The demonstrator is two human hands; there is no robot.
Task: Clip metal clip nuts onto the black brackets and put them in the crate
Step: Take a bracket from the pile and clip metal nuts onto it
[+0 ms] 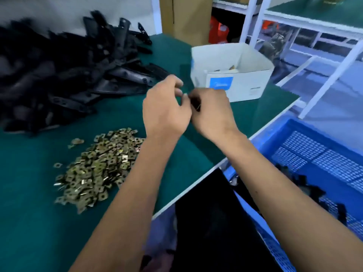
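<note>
While both hands meet above the green counter [29,193], the right hand [211,112] grips 1 black bracket [196,105] standing roughly upright, the left hand [167,108] pinches at its near edge, clip nut unseen, and the blue crate [275,138] lies nearer the right hand.

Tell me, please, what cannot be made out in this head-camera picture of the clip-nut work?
- Black bracket: mostly hidden by the right hand; whether a clip nut is on it is blurred.
- Left hand: its fingertips blur; what they pinch is unclear.
- Blue crate: cut off by the right edge.
- White box: contents too small.
</note>
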